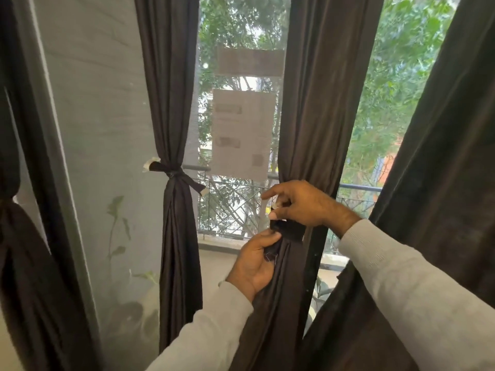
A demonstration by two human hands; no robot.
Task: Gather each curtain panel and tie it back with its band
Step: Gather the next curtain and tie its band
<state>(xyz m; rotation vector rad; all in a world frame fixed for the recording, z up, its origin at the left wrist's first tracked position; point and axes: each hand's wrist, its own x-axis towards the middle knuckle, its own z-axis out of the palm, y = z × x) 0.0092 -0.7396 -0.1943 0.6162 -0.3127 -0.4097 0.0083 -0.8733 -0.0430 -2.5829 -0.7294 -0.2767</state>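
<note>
Two hands meet at the gathered dark brown fabric curtain panel (302, 124) before the window; the right hand (300, 203) pinches the end of a black fabric band (288, 229) wrapped around the panel's waist, fingers curled just above it; the left hand (255, 259) grips the bunched folds directly below the band, thumb touching it; further left, a second dark brown panel (174, 103) hangs already tied with its own dark band (178, 175).

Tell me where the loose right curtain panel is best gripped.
Probably at band height, coming from its window-side edge: the right panel hangs ungathered, while the middle panel is cinched at the band level.
</note>
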